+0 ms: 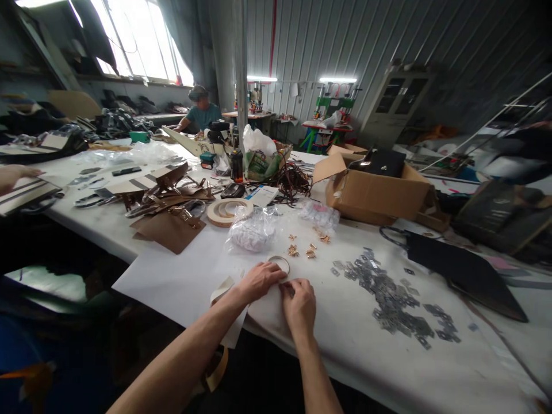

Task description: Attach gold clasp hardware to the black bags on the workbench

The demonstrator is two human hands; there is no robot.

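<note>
My left hand [262,280] lies low over the table, fingers together at the near edge of a thin tape ring [283,261], which they seem to grip. Right beside it, my right hand [299,302] is closed in a pinch; what sits between its fingers is too small to make out. Small gold-coloured metal fittings [293,251] lie in little heaps just beyond the hands. Behind the ring rests a clear plastic bag [252,233] of pale pieces. To the right spreads a pile of small grey metal plates [388,296].
Wider tape rolls [228,211] and brown leather pieces [172,230] lie left of the bag. An open cardboard box [371,192] stands at the back right, near a black bag panel [461,270]. A person [204,115] sits across the table; another person's hand [17,174] shows far left.
</note>
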